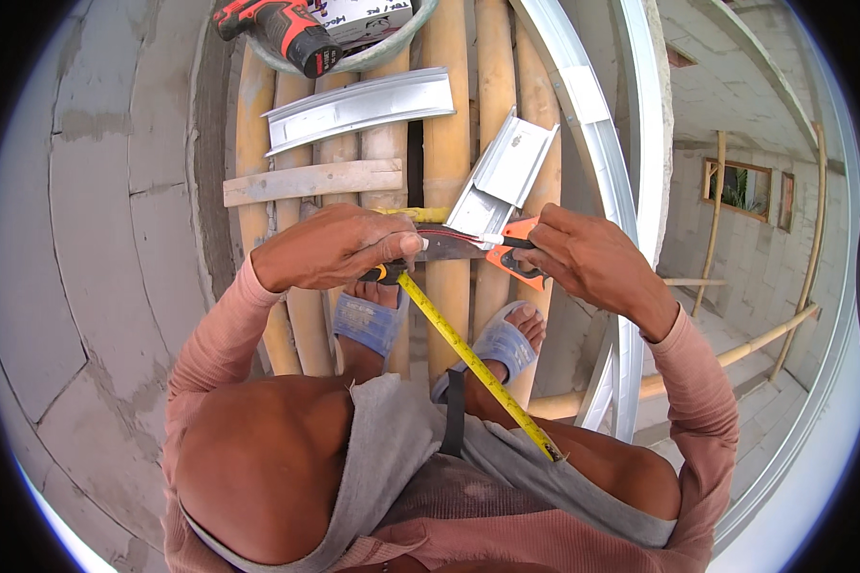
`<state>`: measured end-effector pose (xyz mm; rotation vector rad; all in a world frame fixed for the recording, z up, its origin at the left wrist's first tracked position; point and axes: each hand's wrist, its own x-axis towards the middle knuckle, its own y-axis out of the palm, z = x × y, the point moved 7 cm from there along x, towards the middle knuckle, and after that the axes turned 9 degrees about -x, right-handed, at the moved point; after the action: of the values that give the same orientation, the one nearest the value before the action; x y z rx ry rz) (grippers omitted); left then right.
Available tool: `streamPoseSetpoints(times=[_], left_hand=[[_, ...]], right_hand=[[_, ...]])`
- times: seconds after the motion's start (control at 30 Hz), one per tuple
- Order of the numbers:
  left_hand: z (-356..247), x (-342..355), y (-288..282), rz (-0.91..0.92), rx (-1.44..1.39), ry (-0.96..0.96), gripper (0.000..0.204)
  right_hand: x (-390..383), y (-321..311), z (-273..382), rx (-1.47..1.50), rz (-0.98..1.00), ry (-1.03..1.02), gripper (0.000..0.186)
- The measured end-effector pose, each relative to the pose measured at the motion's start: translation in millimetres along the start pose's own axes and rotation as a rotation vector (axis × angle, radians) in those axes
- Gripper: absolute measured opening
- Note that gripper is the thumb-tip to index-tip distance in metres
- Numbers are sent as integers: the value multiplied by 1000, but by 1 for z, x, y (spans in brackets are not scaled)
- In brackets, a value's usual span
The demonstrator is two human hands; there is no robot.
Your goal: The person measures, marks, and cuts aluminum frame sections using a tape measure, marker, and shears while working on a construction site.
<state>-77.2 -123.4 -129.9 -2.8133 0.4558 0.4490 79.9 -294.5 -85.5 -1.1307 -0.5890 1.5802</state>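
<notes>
My left hand [344, 246] is closed round a tape measure [385, 273], whose black and yellow case is partly covered by the palm. Its yellow blade [478, 368] runs out toward my right thigh. A slim black and white marker pen [492, 239] bridges the gap between my hands. The fingers of my right hand [583, 253] pinch its black right end, and its dark left part reaches the left fingers. Just beneath the pen lies a saw with an orange handle [518, 256], close to the right fingertips. A short metal channel piece [508, 162] rests beyond it.
I squat on a bamboo pole platform [446, 143]. A curved-looking metal channel [358, 107] and a wooden slat [312, 181] lie across it. A red and black drill [291, 33] sits in a bucket [387, 48]. Long metal studs [602, 143] stand at right, a block wall [96, 220] at left.
</notes>
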Motion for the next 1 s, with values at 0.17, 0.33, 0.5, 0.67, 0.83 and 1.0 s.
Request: streamPoseSetpoints(times=[0.17,0.33,0.5,0.67,0.83,1.0], left_hand=[[14,3,4,-82,-191,-108,60],[17,12,25,-120,-509,-98,66],[13,13,24,-115,-583,-164,70],[10,14,27,-61,-567,-262,71],[13,15,44,-41,-751,-150,72],[-1,10,61,20,-826,12,77]], right_hand=[[-16,4,-11,955,-273,245,25],[-6,32,4,1466,-253,366,28],[-4,40,4,1511,-283,348,28],[2,42,8,1355,-276,376,31],[10,22,26,963,-303,101,30],[8,25,35,746,-315,-115,33]])
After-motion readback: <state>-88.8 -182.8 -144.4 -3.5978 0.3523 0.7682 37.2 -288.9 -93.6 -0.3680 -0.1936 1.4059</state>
